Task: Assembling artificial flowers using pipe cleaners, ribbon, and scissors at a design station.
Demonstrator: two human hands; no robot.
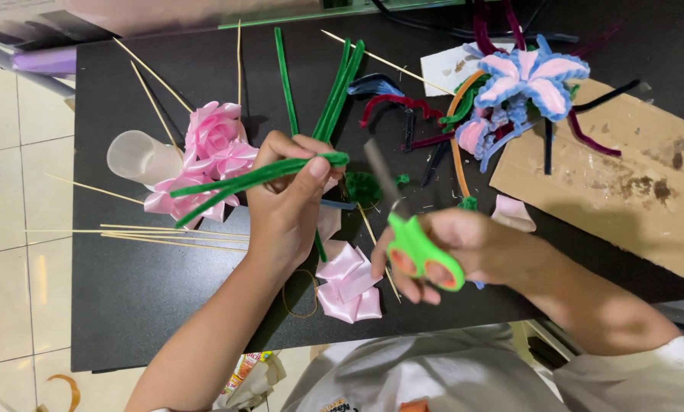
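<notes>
Over the black table (143, 305), our left hand (285, 202) pinches a bundle of green pipe cleaners (254, 179) tightly, just right of the pink ribbon rose (212, 141). Our right hand (472, 248), further right of the rose, has its fingers curled through green scissors (414, 244); the blurred blades point toward the left thumb, so we judge a hasty snip could nick it or cut unevenly.

one head-worn view only, looking almost straight down from above the black surface (128, 305), close in. near edge of frame catches the wearer's lap, far edge reaches the surface's back; pale floor tiles (21, 252) run down the left.
</notes>
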